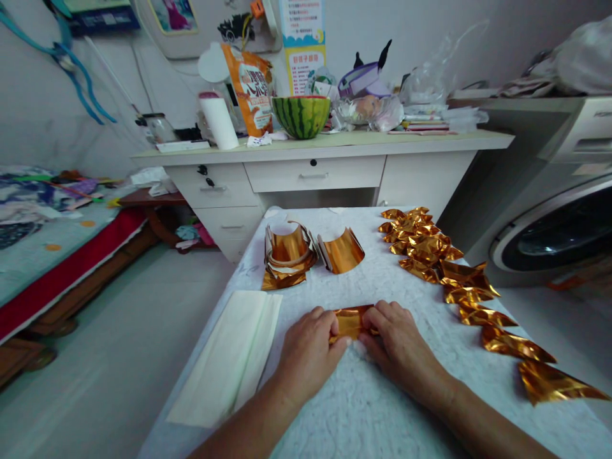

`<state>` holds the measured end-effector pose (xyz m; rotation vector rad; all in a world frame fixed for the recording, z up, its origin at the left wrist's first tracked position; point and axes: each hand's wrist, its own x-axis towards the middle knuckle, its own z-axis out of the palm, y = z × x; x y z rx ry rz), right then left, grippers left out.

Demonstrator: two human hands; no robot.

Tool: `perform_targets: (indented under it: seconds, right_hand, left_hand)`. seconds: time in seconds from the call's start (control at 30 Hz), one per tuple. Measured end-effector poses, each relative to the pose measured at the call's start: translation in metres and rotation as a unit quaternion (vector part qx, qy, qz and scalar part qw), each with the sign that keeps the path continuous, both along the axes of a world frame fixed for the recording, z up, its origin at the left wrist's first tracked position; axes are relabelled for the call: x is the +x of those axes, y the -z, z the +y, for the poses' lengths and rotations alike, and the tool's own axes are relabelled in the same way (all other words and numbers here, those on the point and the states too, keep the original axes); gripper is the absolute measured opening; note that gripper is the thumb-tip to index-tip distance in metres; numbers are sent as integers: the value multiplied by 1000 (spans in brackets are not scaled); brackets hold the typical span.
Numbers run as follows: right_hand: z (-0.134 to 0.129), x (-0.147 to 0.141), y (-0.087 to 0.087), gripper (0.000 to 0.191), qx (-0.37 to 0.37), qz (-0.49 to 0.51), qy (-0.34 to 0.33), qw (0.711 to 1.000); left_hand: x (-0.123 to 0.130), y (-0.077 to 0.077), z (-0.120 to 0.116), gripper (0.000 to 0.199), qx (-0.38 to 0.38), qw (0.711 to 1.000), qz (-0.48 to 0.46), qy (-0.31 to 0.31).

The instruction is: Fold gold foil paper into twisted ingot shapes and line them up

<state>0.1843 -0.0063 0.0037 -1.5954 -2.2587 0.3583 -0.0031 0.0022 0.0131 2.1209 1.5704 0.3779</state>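
Note:
A gold foil sheet [350, 323], partly rolled or folded, lies between my hands over the table's middle. My left hand [310, 344] grips its left end, fingers curled over it and thumb at the near edge. At the other end, my right hand [393, 335] pinches the foil the same way. Beyond them sit a stack of curled gold foil sheets [289, 248] and a single curved foil sheet [342, 250]. Pale paper sheets [224, 357] lie flat to the left. Along the right edge runs a row of folded gold foil pieces [471, 293] with pointed ends.
The cloth-covered table [363, 408] reaches toward a white desk [315, 150] bearing a cut watermelon [301, 116], an orange pouch [249, 92] and a white paper roll [220, 124]. A washing machine [540, 172] stands at right, a bed [62, 242] at left.

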Motion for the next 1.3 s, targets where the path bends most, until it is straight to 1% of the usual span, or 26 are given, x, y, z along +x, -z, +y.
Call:
perform_targets:
  seconds: [0.13, 0.33, 0.47, 0.53, 0.6, 0.67, 0.73, 0.77, 0.8, 0.9, 0.93, 1.0, 1.1, 1.2, 1.3]
  right_hand:
    - [2, 1, 3, 3, -11, -8, 10, 1000]
    - [0, 4, 3, 4, -17, 0, 7, 1000]
    - [0, 6, 2, 8, -29, 9, 11, 999]
    - [1, 8, 5, 12, -37, 32, 21, 999]
    - [2, 11, 10, 20, -30, 76, 41, 996]
    - [3, 15, 15, 33, -7, 116, 58, 992]
    - [4, 17, 17, 48, 19, 133, 74, 988]
    - [4, 18, 17, 50, 24, 133, 77, 988]
    - [4, 18, 15, 48, 24, 129, 76, 988]
    - [5, 18, 8, 28, 3, 112, 62, 992]
    - [5, 18, 5, 24, -5, 109, 60, 992]
    - [5, 19, 2, 22, -20, 105, 63, 992]
    - [7, 20, 2, 18, -46, 97, 62, 992]
    - [8, 22, 3, 10, -65, 92, 42, 993]
    - [8, 24, 4, 10, -66, 101, 21, 992]
  left_hand:
    - [2, 3, 2, 11, 1, 1000, -4, -13]
    - [-5, -1, 6, 10, -45, 998, -43, -7]
    - [-12, -5, 7, 21, -79, 995, -68, 2]
    - [-15, -6, 7, 28, -86, 993, -81, 0]
    - [-18, -5, 6, 35, -85, 992, -92, -8]
    - [-21, -3, 6, 43, -81, 991, -103, -13]
    - [-22, 0, 6, 52, -71, 991, -113, -11]
    - [-23, 2, 6, 55, -64, 991, -118, -9]
    - [-23, 3, 5, 56, -56, 991, -123, -8]
    - [-24, 4, 6, 46, -45, 991, -125, 4]
    - [-24, 4, 6, 42, -45, 991, -123, 4]
    - [-24, 3, 6, 36, -43, 992, -117, 4]
    - [-22, 3, 8, 28, -42, 993, -107, 4]
    - [-20, 3, 8, 17, -45, 994, -101, 5]
    - [-19, 3, 7, 7, -49, 993, -111, 6]
